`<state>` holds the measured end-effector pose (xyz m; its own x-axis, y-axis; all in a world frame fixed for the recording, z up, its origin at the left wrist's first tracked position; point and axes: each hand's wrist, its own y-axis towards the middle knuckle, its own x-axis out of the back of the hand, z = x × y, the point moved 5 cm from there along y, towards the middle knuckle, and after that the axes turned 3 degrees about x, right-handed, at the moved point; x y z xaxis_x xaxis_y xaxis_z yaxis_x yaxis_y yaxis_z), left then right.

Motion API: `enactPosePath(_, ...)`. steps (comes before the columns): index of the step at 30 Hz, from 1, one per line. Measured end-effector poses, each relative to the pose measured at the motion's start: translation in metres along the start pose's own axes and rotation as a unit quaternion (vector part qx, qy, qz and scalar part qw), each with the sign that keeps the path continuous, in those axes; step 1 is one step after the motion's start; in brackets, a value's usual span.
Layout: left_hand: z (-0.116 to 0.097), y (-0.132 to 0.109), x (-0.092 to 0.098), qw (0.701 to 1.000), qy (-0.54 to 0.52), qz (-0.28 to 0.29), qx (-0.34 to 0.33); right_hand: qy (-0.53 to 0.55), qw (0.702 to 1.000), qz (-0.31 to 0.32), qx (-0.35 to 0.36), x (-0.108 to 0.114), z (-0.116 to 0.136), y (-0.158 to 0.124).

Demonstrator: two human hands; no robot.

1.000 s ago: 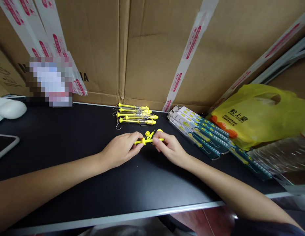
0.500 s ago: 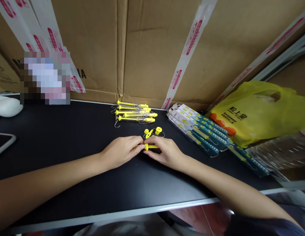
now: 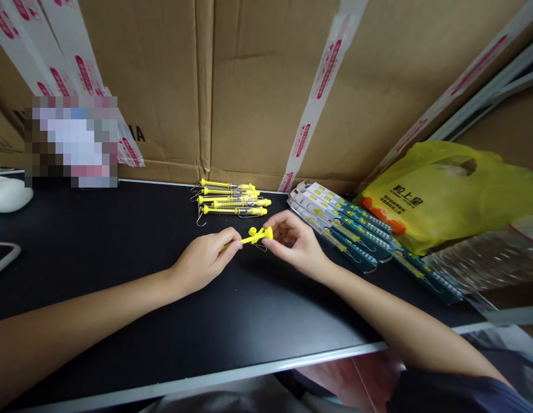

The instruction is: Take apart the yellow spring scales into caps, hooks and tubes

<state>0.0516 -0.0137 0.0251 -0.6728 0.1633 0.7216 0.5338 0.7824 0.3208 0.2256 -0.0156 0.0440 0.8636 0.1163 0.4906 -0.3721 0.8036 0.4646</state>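
Head view: one thin yellow plastic rod [image 3: 244, 240], lying between the two hands above the black tabletop [image 3: 163, 338]; the left hand [image 3: 208, 255] is gripping it, thumb and forefinger closing on its near stretch; the right hand [image 3: 298, 246] is curving thumb and forefinger to either side of a round yellow plastic cap [image 3: 269, 233], though whether they are pinching it one cannot tell.

Axis: running chiefly left to right, slanting slightly; the rod's free end is pointing rightward and a little away from the person, towards the cap; whether the two are touching is staying unclear, a small yellow plastic ring [image 3: 253, 231] and a bent wire hook [image 3: 261, 248] crowding the spot.

Handling, by judgement: the left pinch is serving best firm and near the free end, so the rod is not wobbling; the right fingers are wanting a light hold, cap squared to the rod's axis, loose parts being left undisturbed.

Surroundings: yellow-and-clear plastic tubes with wire hooks [image 3: 234, 202] are lying beyond the hands; teal-and-white printed boxes [image 3: 348, 221] are resting at right.
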Motion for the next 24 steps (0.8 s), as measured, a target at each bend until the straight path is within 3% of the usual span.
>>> enactPosePath(3, 0.001, 0.002, 0.004, 0.999, -0.025, -0.025, 0.016, -0.026, 0.999, -0.043, -0.002, 0.016, -0.001, 0.007)
enactPosePath(6, 0.001, 0.003, 0.005, 0.999, -0.030, -0.028, 0.021, -0.207, 0.978, 0.010, -0.019, 0.023, -0.001, 0.010)
enactPosePath(10, 0.000, 0.002, 0.003, 0.999, -0.027, -0.022, 0.012, -0.474, 0.869, 0.133, -0.057, 0.018, -0.002, 0.004)
enactPosePath(12, -0.001, 0.001, 0.002, 1.000, -0.020, -0.017, 0.008, -0.533, 0.822, 0.188, -0.077, 0.013, -0.004, -0.001)
enactPosePath(14, -0.001, 0.000, 0.001, 1.000, -0.010, -0.011, 0.004, -0.549, 0.802, 0.219, -0.089, 0.010, -0.007, -0.004)
enactPosePath(20, 0.000, 0.000, -0.003, 1.000, 0.021, 0.000, -0.003, -0.541, 0.811, 0.207, -0.084, 0.010, -0.006, -0.002)
enactPosePath(24, -0.002, -0.001, -0.010, 0.995, 0.084, 0.026, -0.052, -0.482, 0.860, 0.162, -0.036, 0.007, 0.012, 0.000)
